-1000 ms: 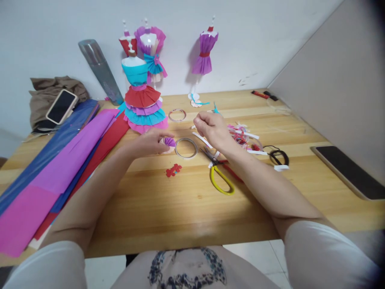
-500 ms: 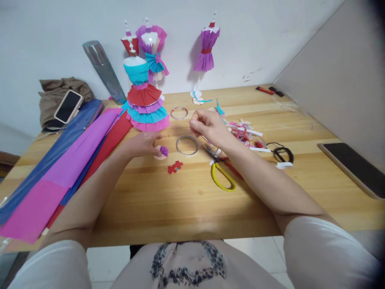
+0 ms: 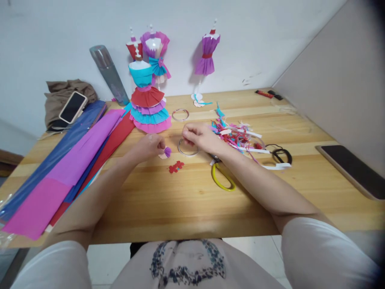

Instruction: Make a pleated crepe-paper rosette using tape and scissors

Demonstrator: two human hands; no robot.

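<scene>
My left hand (image 3: 152, 145) is closed, its fingertips at the edge of a small pleated purple and cream paper piece (image 3: 167, 152) near the tabletop. My right hand (image 3: 201, 137) is closed in a pinch, its fingertips over a thin metal ring (image 3: 188, 153); whatever they hold is hidden or too small to name. Just below the hands lie red paper flowers (image 3: 176, 166). Scissors with a yellow handle (image 3: 223, 181) lie partly under my right forearm. A second ring (image 3: 180, 114) rests farther back.
Mannequins in paper dresses (image 3: 147, 96) stand at the back. Coloured paper sheets (image 3: 66, 176), a bottle (image 3: 110, 76) and a phone (image 3: 73, 107) are on the left. Paper scraps (image 3: 234, 134), a black cord (image 3: 282, 155) and a dark tablet-like device (image 3: 355, 170) are on the right.
My right hand has moved left and towards me, over the near ring. My left fingers have curled in more, and the pleated piece has shifted slightly right. More paper scraps are uncovered.
</scene>
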